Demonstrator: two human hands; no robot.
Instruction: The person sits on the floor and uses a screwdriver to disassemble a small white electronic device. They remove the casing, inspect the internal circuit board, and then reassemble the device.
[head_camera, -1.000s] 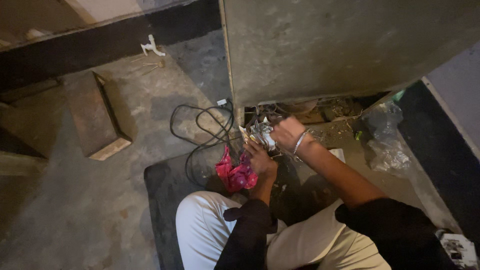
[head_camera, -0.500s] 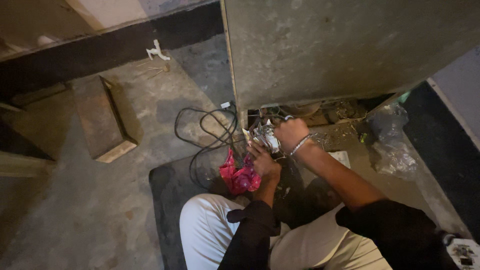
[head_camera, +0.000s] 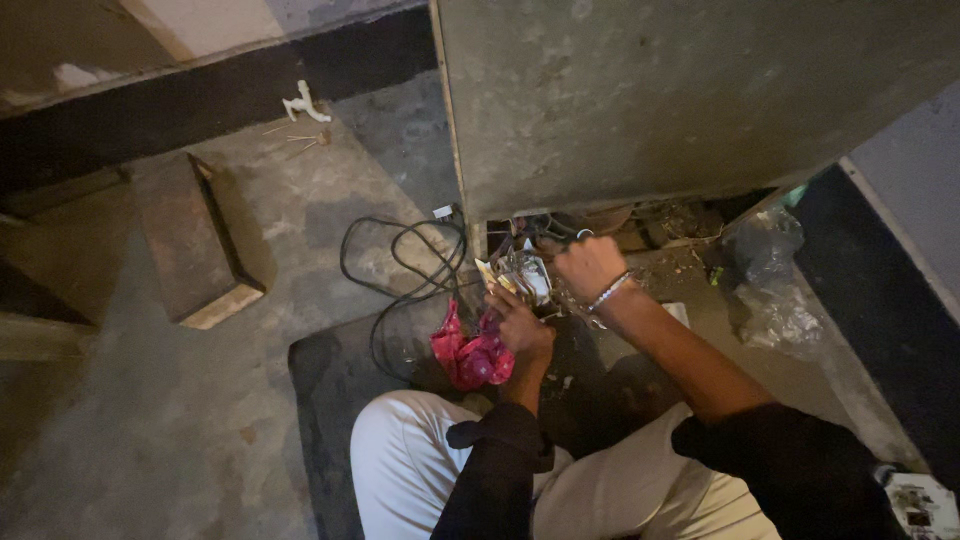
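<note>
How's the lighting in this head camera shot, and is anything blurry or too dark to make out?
Head view: dim, uneven light; the left hand and right hand are soft and slightly blurred; the small metal part between them is indistinct; the gap under the grey panel falls into shadow; the pink bag reads clearly.

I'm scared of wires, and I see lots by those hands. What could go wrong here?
The left hand and right hand work bare on a small wired part at the foot of the grey cabinet, so a live wire might shock or a sharp edge might cut. The black cable loops loose on the floor and could snag a foot. It is dim there, so mistakes are easy.
</note>
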